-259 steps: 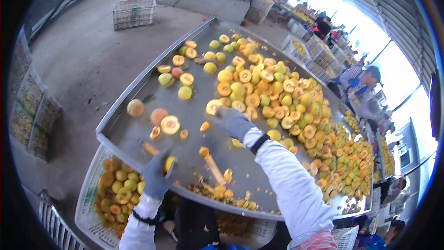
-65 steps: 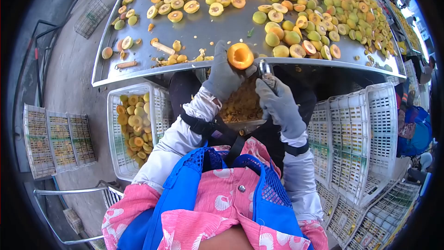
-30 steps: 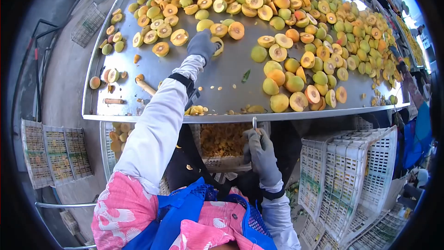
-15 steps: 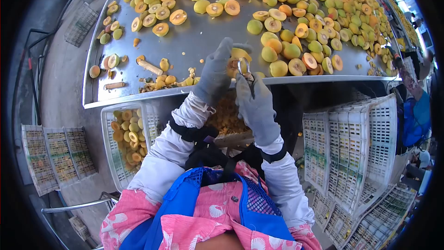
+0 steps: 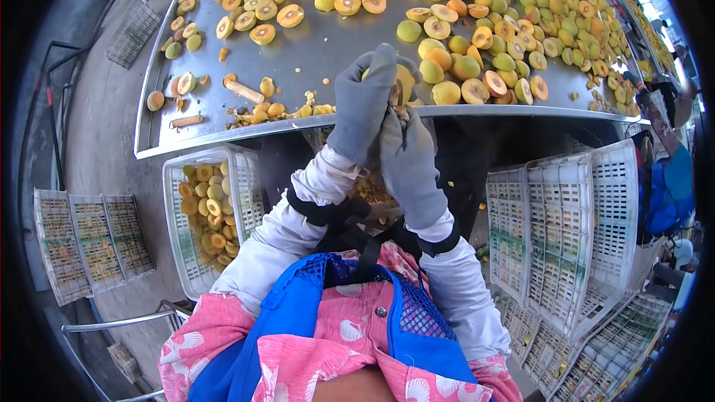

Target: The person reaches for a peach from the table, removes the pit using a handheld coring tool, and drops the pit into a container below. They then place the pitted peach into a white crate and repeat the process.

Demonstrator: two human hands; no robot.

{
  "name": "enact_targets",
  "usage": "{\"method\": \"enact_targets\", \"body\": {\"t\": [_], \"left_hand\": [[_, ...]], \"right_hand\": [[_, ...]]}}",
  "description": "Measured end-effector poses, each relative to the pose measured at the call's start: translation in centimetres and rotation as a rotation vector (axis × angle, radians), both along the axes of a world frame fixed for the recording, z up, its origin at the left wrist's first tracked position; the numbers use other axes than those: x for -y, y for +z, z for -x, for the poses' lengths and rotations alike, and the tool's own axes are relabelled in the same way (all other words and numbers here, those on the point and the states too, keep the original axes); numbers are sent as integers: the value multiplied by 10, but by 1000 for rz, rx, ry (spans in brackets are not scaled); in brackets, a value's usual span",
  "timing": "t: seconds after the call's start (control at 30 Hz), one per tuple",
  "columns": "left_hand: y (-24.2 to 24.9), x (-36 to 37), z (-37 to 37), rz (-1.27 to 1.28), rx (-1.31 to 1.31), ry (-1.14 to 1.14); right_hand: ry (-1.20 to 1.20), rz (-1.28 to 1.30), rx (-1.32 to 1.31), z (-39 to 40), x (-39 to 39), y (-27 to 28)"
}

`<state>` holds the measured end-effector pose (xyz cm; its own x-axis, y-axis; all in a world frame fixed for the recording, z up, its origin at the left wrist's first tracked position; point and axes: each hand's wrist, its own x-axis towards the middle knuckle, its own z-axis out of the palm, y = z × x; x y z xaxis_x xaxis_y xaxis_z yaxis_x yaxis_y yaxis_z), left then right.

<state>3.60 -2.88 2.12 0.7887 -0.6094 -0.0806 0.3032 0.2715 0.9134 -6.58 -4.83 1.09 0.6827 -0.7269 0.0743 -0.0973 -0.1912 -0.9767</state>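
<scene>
Fruit: a yellow-orange fruit (image 5: 404,82) sits in the left hand (image 5: 363,108), held just above the near rim of the surface (image 5: 328,37), mostly hidden by grey glove.
Left hand: gloved, its fingers (image 5: 376,74) wrap closed around the fruit from the left, index finger raised over the top.
Right hand: gloved right hand (image 5: 408,160) is pressed against the left one just below the fruit; its fingers are curled shut, and a small tool (image 5: 395,94) shows at the fruit, though how it is gripped cannot be told.
Surface: a metal tray-like top with a raised edge, carrying whole and halved fruit.
Fruit pile: a dense heap (image 5: 521,22) lies right of and beyond the held fruit, cut faces up on many pieces.
Scraps: pits and bits (image 5: 275,109) lie along the near rim, left of the held fruit; two short sticks (image 5: 244,90) lie further left.
Left crate: a white crate (image 5: 205,212) of halved fruit stands below the surface edge, left of the arms.
Right crates: stacked white crates (image 5: 566,208) stand right of the arms.
Clothing: white sleeves, pink patterned top, blue mesh apron.
</scene>
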Motion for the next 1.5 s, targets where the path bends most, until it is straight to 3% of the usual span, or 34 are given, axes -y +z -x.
{"method": "enact_targets", "body": {"t": [0.1,0.17,0.4,0.47,0.5,0.57,0.6,0.67,0.77,0.83,0.87,0.9,0.93,0.97,1.0,1.03,1.07,1.13,1.23,1.37,1.43,1.5], "left_hand": [[-3,5,-1,36,1,30],[0,4,0,13,58,36],[-19,2,-6,-120,209,41],[-19,1,-4,-154,178,-11],[-15,1,-1,-141,197,10],[-16,-1,4,-142,215,18],[-20,1,4,-112,193,34],[-24,1,5,-89,162,51],[-23,-3,-4,-149,11,-94],[-35,1,-3,-323,292,64],[-63,-6,-13,-295,777,36],[-57,-9,-12,-383,568,-123],[-86,-15,-27,-354,1410,-87],[-100,-15,-26,-446,1383,-95],[-104,-7,-14,-190,531,-228],[-52,2,0,-121,267,-428],[-31,4,21,-146,-59,-414],[-19,9,36,-182,-129,-423],[-44,10,47,-184,79,-243],[-47,-8,37,-132,98,-435],[-44,-16,46,12,-236,-450],[-71,-20,45,-19,-353,-350]], "right_hand": [[43,-170,96,2,4,8],[140,-756,-146,5,10,30],[195,-861,-80,1,7,-4],[10,39,237,-10,-1,-43],[8,41,238,-7,2,-46],[134,-657,13,4,4,-11],[127,-660,20,7,8,-1],[242,-935,-140,16,13,12],[308,-1073,-208,22,22,19],[598,-1420,57,35,26,-25],[436,-1273,-64,40,20,-9],[563,-1521,128,43,23,-30],[669,-1340,262,45,18,-34],[655,-1391,313,48,16,-33],[634,-1480,258,50,18,-26],[666,-1623,324,52,19,-26],[738,-1789,387,55,21,-28],[619,-1794,342,67,17,-25],[643,-1801,396,75,11,-24],[663,-1937,491,73,-3,-36],[671,-1983,492,72,-8,-48],[545,-1878,408,70,-9,-61]]}}
